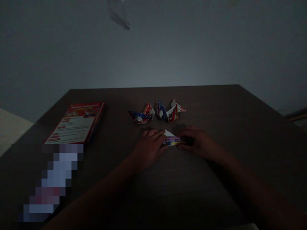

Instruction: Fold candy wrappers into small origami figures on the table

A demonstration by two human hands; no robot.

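Note:
Near the middle of the table, a folded piece of printed paper (173, 140) lies low between both hands, with a white corner pointing up and away. My left hand (151, 143) has its fingers closed on the paper's left end. The right end is pinched by my right hand (196, 141), whose fingers curl round and hide part of it. Just beyond the hands sit two folded paper shapes with upturned points: a blue and red one (142, 117) on the left, and a blue, red and white one (169, 112) on the right.
A stack of printed leaflets (80, 123), red and white on top, lies on the left of the dark wooden table (216, 105). A pixelated patch covers the area in front of it. Behind the table rises a plain wall (192, 41), with a clear plastic object (119, 14) on it.

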